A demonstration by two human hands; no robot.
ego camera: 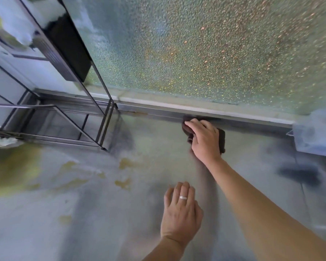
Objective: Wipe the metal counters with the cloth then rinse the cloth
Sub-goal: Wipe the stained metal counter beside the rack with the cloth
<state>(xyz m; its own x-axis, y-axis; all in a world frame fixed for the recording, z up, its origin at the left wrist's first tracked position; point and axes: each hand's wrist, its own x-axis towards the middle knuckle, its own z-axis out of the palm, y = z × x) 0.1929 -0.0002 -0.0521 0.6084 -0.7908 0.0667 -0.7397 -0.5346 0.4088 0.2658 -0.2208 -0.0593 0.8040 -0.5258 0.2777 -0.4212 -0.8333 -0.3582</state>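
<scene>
Over at the left, under the wire rack (64, 113), yellowish stains (124, 172) not yet wiped off the metal counter (83, 213), so plenty of wiping judged left. Toward the middle, left hand (180, 213) flat on the counter, fingers straight, holding nothing. Further right, right hand (205, 140) pressing the dark cloth (222, 138) down against the back edge below the textured glass (196, 44), fingers bent over it; rinsing not begun, no sink in view.

A metal counter (83, 223) is backed by a textured glass window (196, 49). On the counter, a wire rack (68, 121) is placed far left, a plastic container (314, 134) far right. Between them, a cloth (222, 138) is pressed under the right hand (205, 142) at the counter's rear edge, with the left hand (181, 210) laid flat nearer the front.
</scene>
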